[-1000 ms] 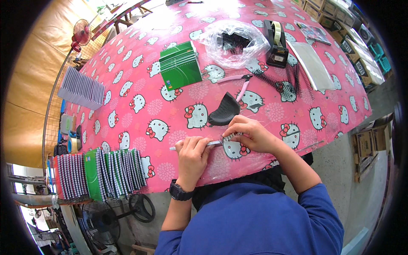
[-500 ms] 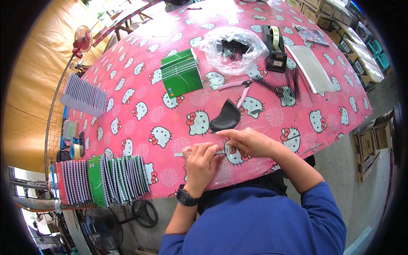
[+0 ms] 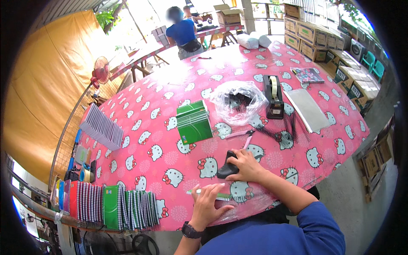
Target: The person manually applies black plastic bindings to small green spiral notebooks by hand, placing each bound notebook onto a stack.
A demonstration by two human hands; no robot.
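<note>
My right hand [image 3: 244, 166] has its fingers closed over a black, curved, wedge-shaped piece [image 3: 227, 171]; the exact kind of thing I cannot make out. My left hand [image 3: 207, 204], a dark watch on its wrist, lies near the table's front edge with fingers stretched and thumb apart. Beneath it, a thin green-and-white strip [image 3: 223, 196] shows, like a notebook seen edge-on, partly hidden by the fingers. Pink-handled pliers [image 3: 241, 134] lie just beyond my right hand, with loose black spiral coils [image 3: 290, 127] to their right.
Green notebooks [image 3: 196, 132] stand stacked mid-table; a clear bag [image 3: 225, 91] of black coils, tape dispenser [image 3: 275, 100] and clear sheets [image 3: 308, 111] lie behind. Spiral notebooks [image 3: 111, 206] line the left front, a notebook stack [image 3: 101, 127] behind. A person [image 3: 182, 34] stands beyond the table.
My right hand has moved from beside the strip to the black piece and closed on it. My left hand's fingers have straightened and its thumb spread. The view has tilted up, revealing people behind.
</note>
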